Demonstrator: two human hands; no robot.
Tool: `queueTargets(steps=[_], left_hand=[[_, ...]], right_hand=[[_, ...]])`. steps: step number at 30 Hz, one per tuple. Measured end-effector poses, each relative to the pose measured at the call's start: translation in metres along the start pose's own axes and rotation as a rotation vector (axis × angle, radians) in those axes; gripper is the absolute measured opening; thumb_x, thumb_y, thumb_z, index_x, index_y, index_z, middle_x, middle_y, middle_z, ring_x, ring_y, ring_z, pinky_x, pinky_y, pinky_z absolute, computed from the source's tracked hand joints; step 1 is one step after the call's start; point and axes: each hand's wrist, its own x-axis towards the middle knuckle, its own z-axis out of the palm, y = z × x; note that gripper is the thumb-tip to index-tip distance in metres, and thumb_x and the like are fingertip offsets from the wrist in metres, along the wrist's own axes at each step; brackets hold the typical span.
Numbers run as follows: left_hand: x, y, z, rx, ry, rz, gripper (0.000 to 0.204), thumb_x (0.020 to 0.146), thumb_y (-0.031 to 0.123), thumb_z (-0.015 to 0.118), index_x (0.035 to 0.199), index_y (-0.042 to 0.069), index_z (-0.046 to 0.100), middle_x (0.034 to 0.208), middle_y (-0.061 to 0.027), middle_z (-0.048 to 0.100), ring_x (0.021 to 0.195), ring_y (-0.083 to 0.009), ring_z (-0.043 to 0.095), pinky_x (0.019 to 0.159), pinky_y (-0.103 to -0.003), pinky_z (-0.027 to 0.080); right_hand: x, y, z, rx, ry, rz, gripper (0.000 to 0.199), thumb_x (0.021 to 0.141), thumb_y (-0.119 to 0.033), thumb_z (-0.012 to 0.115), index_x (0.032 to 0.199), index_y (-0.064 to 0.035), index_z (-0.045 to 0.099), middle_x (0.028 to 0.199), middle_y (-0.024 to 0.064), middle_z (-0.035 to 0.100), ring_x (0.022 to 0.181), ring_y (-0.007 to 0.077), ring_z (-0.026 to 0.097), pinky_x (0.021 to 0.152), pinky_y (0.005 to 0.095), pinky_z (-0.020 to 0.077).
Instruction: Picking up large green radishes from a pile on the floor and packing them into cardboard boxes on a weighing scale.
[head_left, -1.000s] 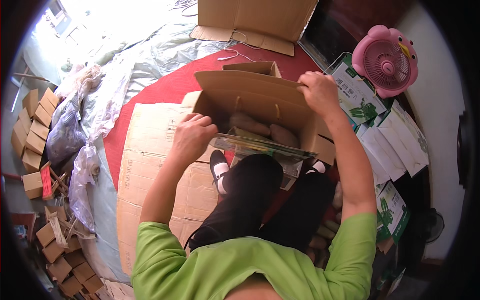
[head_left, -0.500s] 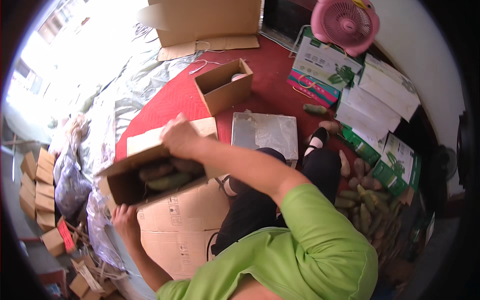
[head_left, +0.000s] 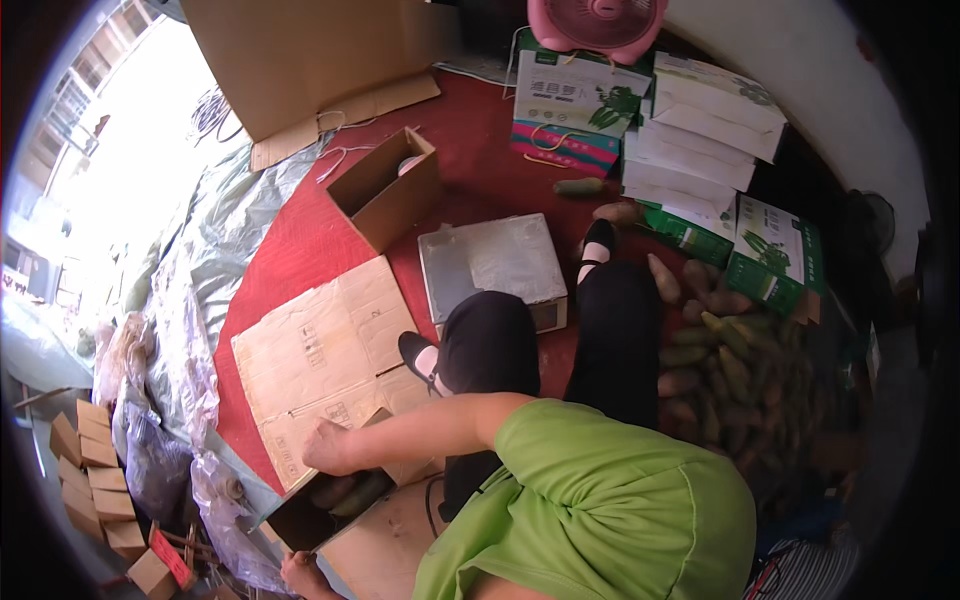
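Observation:
My right hand is closed on the far upper edge of an open cardboard box, low and left of my legs. The fingers of my left hand are wrapped at the box's near left corner. Inside, partly in shadow, lie a greenish long radish and at least one reddish-brown one. Beneath and beyond the box is flattened cardboard, spread over the red floor covering.
Ahead stand a smaller open box and a grey-topped block. To the right are heaped radishes, green-white cartons and a pink fan. Plastic sheeting and small cardboard boxes lie left.
Both hands have carried the box nearer to me, toward the lower left, uncovering more of the flattened cardboard. The view has also shifted. Both hands stay on the box.

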Motion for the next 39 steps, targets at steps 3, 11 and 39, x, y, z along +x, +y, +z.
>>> queueTargets(steps=[3, 11, 39], left_hand=[[0.02, 0.013, -0.01, -0.027, -0.044, -0.09, 0.01, 0.071, 0.015, 0.066, 0.072, 0.006, 0.069, 0.078, -0.0125, 0.062, 0.079, -0.0342, 0.062, 0.068, -0.043, 0.049], [0.107, 0.182, -0.07, -0.286, 0.267, 0.309, 0.008, 0.079, 0.011, 0.064, 0.085, 0.008, 0.068, 0.08, -0.0126, 0.062, 0.08, -0.032, 0.06, 0.076, -0.043, 0.047], [0.087, 0.57, -0.065, -0.461, -0.27, 1.217, 0.01, 0.081, 0.005, 0.062, 0.085, 0.001, 0.069, 0.081, -0.0155, 0.063, 0.077, -0.0337, 0.062, 0.07, -0.04, 0.049]], right_hand=[[-0.018, 0.041, -0.057, 0.067, -0.136, 0.125, 0.018, 0.078, -0.02, 0.062, 0.086, -0.0064, 0.072, 0.086, 0.0155, 0.069, 0.087, 0.0306, 0.068, 0.08, 0.0474, 0.0491], [-0.129, 0.172, -0.16, 0.201, 0.192, 0.471, 0.017, 0.077, -0.026, 0.066, 0.089, -0.0163, 0.074, 0.093, 0.0079, 0.071, 0.091, 0.0257, 0.067, 0.081, 0.0405, 0.0523], [-0.891, 0.197, -0.076, 0.682, 2.145, 1.934, 0.051, 0.091, -0.011, 0.058, 0.139, -0.0161, 0.04, 0.09, 0.004, 0.063, 0.071, 0.0166, 0.061, 0.062, 0.0364, 0.0439]])
